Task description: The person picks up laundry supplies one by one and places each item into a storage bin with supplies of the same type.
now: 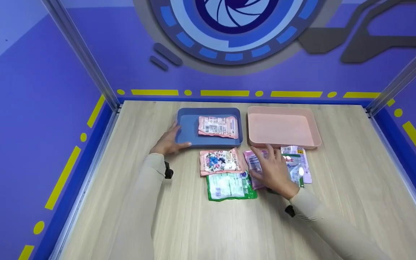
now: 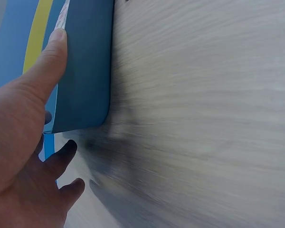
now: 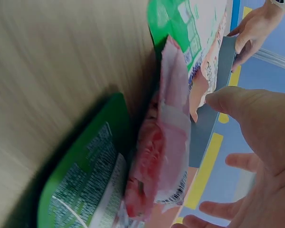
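Observation:
My left hand (image 1: 167, 141) touches the near left corner of a blue tray (image 1: 187, 124), its thumb on the front rim and the other fingers by the left wall. A pink packet (image 1: 218, 127) lies inside that tray. Above a pink-purple packet (image 1: 254, 165), my right hand (image 1: 275, 172) hovers with fingers spread; the right wrist view shows a gap between hand and packet. That hand partly hides a dark green packet (image 1: 294, 168). Just left lie a pink floral packet (image 1: 219, 162) and, overlapped by it, a green packet (image 1: 229, 187).
A pink tray (image 1: 280, 126) stands to the right of the blue one, with a narrow gap between them. Near its front edge lies a lilac packet (image 1: 306, 166). Panelled walls close in the wooden table (image 1: 200, 231) at the back and both sides.

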A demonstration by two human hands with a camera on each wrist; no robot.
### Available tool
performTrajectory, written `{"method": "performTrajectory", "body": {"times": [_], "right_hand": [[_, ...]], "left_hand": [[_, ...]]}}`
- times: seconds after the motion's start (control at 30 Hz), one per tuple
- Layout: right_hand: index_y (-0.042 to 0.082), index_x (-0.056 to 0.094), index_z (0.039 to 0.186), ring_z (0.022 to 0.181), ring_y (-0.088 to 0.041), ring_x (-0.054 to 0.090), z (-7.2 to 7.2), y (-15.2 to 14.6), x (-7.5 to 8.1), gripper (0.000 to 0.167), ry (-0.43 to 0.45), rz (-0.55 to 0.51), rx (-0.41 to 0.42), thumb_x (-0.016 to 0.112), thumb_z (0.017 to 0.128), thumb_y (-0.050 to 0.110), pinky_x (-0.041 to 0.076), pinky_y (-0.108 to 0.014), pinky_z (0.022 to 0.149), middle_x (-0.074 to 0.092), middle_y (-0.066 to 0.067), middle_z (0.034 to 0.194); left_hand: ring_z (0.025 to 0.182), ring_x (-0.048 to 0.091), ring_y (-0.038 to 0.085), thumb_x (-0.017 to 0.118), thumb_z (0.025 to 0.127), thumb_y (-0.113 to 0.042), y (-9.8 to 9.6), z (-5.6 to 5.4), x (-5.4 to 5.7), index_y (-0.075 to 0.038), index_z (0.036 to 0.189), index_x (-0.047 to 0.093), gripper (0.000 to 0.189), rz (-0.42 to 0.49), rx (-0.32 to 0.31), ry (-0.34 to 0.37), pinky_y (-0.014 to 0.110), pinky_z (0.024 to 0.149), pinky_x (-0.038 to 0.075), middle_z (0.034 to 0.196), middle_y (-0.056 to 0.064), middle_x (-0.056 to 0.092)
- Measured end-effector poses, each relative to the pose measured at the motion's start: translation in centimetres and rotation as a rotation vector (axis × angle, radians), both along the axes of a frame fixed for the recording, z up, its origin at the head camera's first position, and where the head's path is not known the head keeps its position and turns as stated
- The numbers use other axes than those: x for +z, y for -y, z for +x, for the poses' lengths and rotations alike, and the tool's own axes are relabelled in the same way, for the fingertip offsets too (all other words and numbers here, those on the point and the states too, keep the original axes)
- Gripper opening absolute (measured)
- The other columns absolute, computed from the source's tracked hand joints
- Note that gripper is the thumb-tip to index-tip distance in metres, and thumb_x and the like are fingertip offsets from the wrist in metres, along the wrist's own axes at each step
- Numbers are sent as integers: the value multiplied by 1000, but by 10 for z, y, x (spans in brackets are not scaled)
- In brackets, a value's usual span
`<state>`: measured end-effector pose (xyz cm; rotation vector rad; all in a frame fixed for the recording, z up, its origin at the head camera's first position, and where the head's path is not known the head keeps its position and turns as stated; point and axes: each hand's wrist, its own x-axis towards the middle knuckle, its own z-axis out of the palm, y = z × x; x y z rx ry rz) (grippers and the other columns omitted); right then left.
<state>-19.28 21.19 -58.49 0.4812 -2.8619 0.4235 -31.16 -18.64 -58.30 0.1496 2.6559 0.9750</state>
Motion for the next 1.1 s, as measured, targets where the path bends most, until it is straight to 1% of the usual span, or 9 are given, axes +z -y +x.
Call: {"method": "performTrajectory", "body": {"times": [0.1,0.2,0.3,0.43,0.57,0.83,0.97,1.1], "right_hand": [[22,51,152,124,-53,44,2,0,-3,85,-5,10,-5,88,78,40,47,-67,93,37,-31,151],[24,49,153,127,-53,42,5,-1,-3,86,32,8,-19,88,78,41,45,-68,95,34,-31,153],[24,49,154,126,-52,41,7,-1,-4,86,52,12,-27,87,79,42,45,-68,95,33,-31,154],[24,48,154,126,-52,41,9,-1,-6,84,77,26,-34,85,81,43,42,-69,99,32,-31,155],[24,47,155,128,-51,39,10,0,-8,84,101,36,-47,84,83,44,37,-71,105,31,-29,156],[23,46,156,134,-56,35,13,4,-11,85,130,40,-72,83,83,48,40,-73,100,28,-30,159],[21,45,156,134,-58,36,15,7,-12,87,161,44,-96,82,83,50,38,-73,101,25,-33,160],[19,43,158,133,-59,36,18,8,-13,89,185,40,-114,81,84,51,34,-75,104,21,-35,161]], "left_hand": [[158,7,30,76,92,-46,0,0,1,-12,165,19,99,0,3,5,48,127,13,174,4,-4],[158,6,29,77,92,-45,0,1,1,-12,165,19,99,6,7,9,47,127,13,174,4,-4],[158,7,30,76,92,-45,0,0,2,-10,165,20,99,-2,-5,0,48,127,13,174,5,-3],[158,8,31,75,92,-46,1,0,2,-9,165,20,99,-21,-23,-10,48,127,14,174,6,-3],[158,8,30,75,92,-46,1,0,2,-9,165,20,98,-30,-24,-12,46,127,14,174,5,-3],[158,8,31,75,92,-47,0,0,0,-9,165,20,99,-32,-20,-15,46,127,14,174,6,-3],[158,7,31,76,92,-45,0,0,1,-9,165,20,98,-9,-10,-9,47,127,13,174,6,-3],[158,6,31,76,92,-44,0,0,1,-11,165,19,99,8,6,3,47,127,13,174,4,-4]]}}
